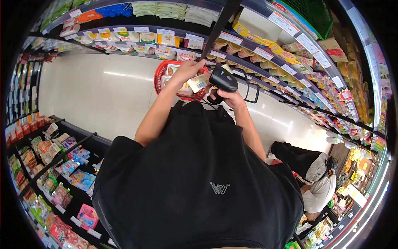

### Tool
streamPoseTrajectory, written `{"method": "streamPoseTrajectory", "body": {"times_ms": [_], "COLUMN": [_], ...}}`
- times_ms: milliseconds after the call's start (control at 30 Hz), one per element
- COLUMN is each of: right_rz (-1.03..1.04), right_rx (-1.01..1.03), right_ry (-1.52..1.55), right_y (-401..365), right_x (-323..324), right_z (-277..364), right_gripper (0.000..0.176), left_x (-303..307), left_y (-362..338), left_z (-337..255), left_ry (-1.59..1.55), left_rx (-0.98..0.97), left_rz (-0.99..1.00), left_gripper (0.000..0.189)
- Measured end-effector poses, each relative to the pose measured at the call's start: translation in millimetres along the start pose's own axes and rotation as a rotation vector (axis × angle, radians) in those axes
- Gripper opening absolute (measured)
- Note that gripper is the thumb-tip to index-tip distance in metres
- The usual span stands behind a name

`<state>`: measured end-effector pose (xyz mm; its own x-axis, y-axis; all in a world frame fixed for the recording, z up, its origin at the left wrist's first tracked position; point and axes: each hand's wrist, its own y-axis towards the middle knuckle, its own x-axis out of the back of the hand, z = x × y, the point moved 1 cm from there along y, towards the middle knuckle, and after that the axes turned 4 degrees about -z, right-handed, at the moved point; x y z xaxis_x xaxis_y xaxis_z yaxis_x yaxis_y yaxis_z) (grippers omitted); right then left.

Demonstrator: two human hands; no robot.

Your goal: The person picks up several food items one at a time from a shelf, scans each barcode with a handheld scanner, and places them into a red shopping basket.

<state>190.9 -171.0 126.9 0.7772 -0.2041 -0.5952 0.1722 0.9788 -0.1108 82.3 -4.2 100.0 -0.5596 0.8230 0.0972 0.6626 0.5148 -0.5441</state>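
My left hand holds a small pack with a white barcode label, its fingers closed on the top edge. In my right hand is a black barcode scanner, gripped by its handle. The scanner's head is just right of the label, close to it. Below both hands, a red shopping basket with several packaged goods inside stands on the floor, partly hidden by my left hand and the pack. A black cable or strap loop hangs beside the scanner.
Shelves with price tags and packaged food curve across the front and right. A display bin of snack packs stands at the left. Another person in a white top is at the lower right. A green crate sits on the upper shelf.
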Motion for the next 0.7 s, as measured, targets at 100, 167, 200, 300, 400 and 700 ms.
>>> {"method": "streamPoseTrajectory", "body": {"times_ms": [100, 167, 200, 300, 400, 700], "right_rz": [-0.089, -0.088, -0.092, -0.155, -0.205, -0.198], "right_rx": [0.001, -0.054, -0.049, -0.069, -0.056, 0.002], "right_ry": [-0.060, -0.156, -0.158, -0.282, -0.349, -0.285], "right_y": [3, 4, 6, 13, 18, 24], "right_x": [3, 8, 3, -9, -17, -45], "right_z": [-18, -25, -27, -36, -46, -48], "right_gripper": [0.040, 0.036, 0.036, 0.041, 0.043, 0.043], "left_x": [21, 32, 36, 42, 54, 73], "left_y": [-20, -44, -42, -39, -53, -64], "left_z": [4, -7, 1, 19, 8, 16], "left_ry": [-0.018, -0.094, -0.091, 0.096, 0.095, 0.091], "left_rx": [-0.009, 0.075, 0.072, -0.143, -0.192, -0.219], "left_rz": [0.088, 0.282, 0.287, 0.318, 0.238, 0.206], "left_gripper": [0.048, 0.046, 0.046, 0.036, 0.036, 0.039]}}
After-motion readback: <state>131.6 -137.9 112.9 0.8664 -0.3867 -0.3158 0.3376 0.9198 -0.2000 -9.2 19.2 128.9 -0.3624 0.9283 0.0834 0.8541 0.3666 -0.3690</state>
